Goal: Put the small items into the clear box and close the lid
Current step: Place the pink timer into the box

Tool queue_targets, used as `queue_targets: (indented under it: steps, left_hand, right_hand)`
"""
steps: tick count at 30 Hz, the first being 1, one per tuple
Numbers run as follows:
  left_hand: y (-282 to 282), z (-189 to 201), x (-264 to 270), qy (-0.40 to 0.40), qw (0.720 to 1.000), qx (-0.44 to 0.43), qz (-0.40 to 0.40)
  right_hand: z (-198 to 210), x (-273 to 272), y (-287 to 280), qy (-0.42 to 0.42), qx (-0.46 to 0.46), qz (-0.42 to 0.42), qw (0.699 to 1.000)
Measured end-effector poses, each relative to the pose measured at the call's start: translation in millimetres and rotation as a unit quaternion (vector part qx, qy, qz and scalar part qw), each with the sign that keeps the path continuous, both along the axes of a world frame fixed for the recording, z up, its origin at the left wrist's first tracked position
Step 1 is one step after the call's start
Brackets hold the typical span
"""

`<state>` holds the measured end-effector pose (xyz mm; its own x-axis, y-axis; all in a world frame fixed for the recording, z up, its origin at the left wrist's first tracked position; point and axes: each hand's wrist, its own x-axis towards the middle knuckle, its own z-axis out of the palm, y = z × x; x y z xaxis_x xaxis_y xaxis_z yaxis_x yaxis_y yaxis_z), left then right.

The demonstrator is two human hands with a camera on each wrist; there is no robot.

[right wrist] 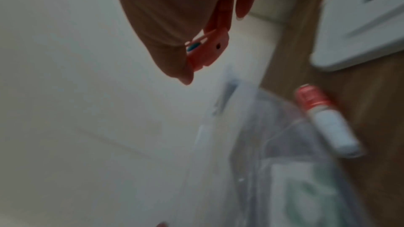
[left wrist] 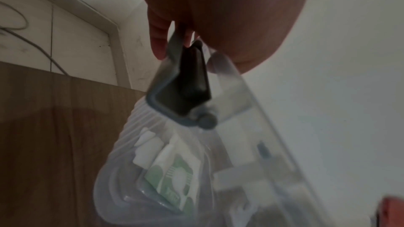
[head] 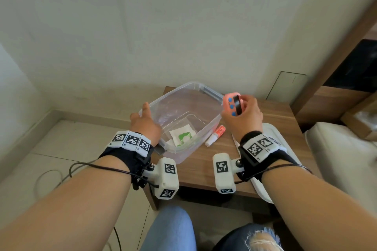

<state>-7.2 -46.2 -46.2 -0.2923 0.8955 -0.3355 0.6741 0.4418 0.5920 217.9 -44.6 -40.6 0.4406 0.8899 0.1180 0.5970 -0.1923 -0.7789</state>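
Observation:
The clear box (head: 206, 128) stands open on a small wooden table (head: 271, 112). Inside it lies a white-and-green packet (head: 182, 136), also seen through the box wall (left wrist: 174, 175). My left hand (head: 142, 117) grips the box's left rim, thumb inside and fingers (left wrist: 157, 44) outside over the grey latch (left wrist: 183, 84). My right hand (head: 242, 112) holds a pink gadget (head: 232, 106) with blue buttons and a black screen just above the box's right rim; the pink gadget (right wrist: 207, 49) sits between thumb and fingers. A red-and-white tube (head: 215, 135) lies on the table right of the box.
The box's white lid (head: 271, 130) lies on the table's right part, partly under my right wrist; it also shows as the lid (right wrist: 360, 23) beyond the tube (right wrist: 323, 118). A wall stands close behind. Floor and a cable (head: 51, 177) are left, a bed at right.

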Motion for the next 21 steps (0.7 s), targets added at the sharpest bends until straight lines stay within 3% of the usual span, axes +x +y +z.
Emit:
queue_targets:
  steps: [5, 7, 11, 13, 16, 19, 21]
  left_hand:
    - [-0.4, 0.0, -1.5, -0.005, 1.0, 0.001, -0.01]
    - [-1.4, 0.1, -2.2, -0.003, 1.0, 0.0, -0.011]
    - [-1.0, 0.3, -1.9, 0.001, 1.0, -0.003, -0.011]
    - [0.3, 0.0, -1.3, 0.001, 1.0, -0.003, -0.011]
    - [2.7, -1.5, -1.2, 0.002, 1.0, -0.006, -0.013]
    - [5.2, -3.9, -1.9, -0.008, 1.0, -0.008, -0.012]
    - [6.4, -6.1, -2.7, -0.018, 1.0, -0.002, -0.012]
  right_hand:
    - [17.8, -39.9, 8.6, -0.099, -0.052, 0.142, 0.984]
    - [10.1, -50.6, 12.3, -0.157, -0.099, 0.159, 0.97]
    - [-1.9, -54.3, 11.0, -0.197, -0.14, 0.174, 0.955]
    - [-2.2, -49.4, 10.4, -0.181, -0.109, 0.14, 0.967]
    - [-7.2, -29.8, 15.2, -0.045, -0.051, 0.012, 0.998]
    - [-22.6, -0.2, 22.1, 0.067, -0.076, -0.093, 0.99]
    - [-36.1, 12.6, 23.4, 0.053, -0.123, -0.113, 0.985]
